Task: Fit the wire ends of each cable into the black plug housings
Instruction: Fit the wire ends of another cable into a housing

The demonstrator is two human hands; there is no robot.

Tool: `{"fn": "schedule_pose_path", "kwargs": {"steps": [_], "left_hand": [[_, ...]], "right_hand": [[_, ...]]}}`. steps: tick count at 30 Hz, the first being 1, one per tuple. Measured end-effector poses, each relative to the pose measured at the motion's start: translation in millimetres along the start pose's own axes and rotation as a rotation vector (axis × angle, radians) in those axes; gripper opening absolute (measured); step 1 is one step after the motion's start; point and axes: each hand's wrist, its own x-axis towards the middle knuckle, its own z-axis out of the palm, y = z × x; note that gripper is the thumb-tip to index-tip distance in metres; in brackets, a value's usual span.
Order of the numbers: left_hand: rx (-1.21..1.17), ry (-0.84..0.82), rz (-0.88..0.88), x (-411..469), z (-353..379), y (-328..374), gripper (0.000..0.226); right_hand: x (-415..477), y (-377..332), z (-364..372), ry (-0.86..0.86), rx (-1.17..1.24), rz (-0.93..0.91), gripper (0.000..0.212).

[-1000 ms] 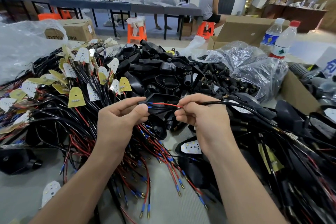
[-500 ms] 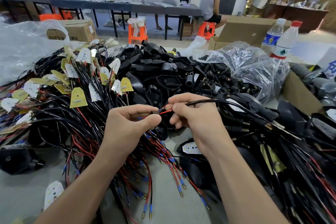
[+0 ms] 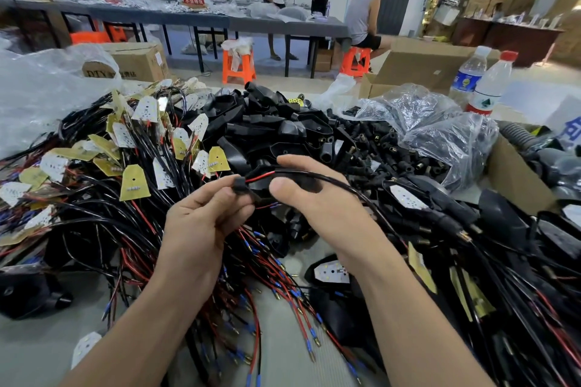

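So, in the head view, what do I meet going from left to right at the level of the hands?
Yellow circuit board → left hand → small black plug housing → red wire → right hand → clear plastic bag.

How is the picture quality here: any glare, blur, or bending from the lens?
Head view: light is even, shadows soft; the crumpled clear plastic bag shows white glare; the clear red-capped bottle leans, probably from the wide lens; the left hand pinching the small black plug housing and the right hand holding the thin black cable look slightly soft.
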Motion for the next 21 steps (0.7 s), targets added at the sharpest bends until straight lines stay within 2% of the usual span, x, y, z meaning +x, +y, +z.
{"fn": "schedule_pose_path", "kwargs": {"steps": [1, 3, 6, 9, 13, 15, 18, 20, 21], "left_hand": [[0.01, 0.027, 0.003, -0.2, 1.0, -0.4, 0.039], [0.089, 0.069, 0.041, -1.7, 3.1, -2.6, 0.035], [0.194, 0.11, 0.112, -3.5, 1.2, -5.8, 0.022], [0.238, 0.112, 0.143, -4.2, -2.9, -2.9, 0.023], [0.245, 0.136, 0.142, -4.6, -4.7, -0.2, 0.036], [0.326, 0.116, 0.159, -4.8, -5.8, -0.8, 0.035], [0.581, -0.01, 0.232, -9.0, -7.1, 1.4, 0.019], [0.936, -0.118, 0.312, -13.6, -7.2, 0.7, 0.015], [1.121, -0.142, 0.357, -16.4, -6.7, 0.0, 0.014]], "right_hand": [[-0.8, 0.7, -1.0, -0.086, 0.113, -0.003, 0.055], [-0.9, 1.0, -1.5, -0.105, 0.23, -0.024, 0.058], [4.7, -2.4, -3.3, 0.066, 0.459, 0.035, 0.031], [13.9, -8.3, -10.1, 0.097, 0.707, 0.109, 0.017], [25.4, -19.1, -27.2, 0.074, 1.103, 0.21, 0.024], [30.4, -24.8, -38.6, 0.155, 1.213, 0.189, 0.024], [35.6, -30.6, -53.7, 0.314, 1.4, 0.151, 0.025], [36.0, -32.2, -57.2, 0.344, 1.47, 0.152, 0.025], [36.3, -32.0, -56.2, 0.331, 1.427, 0.187, 0.028]]}}
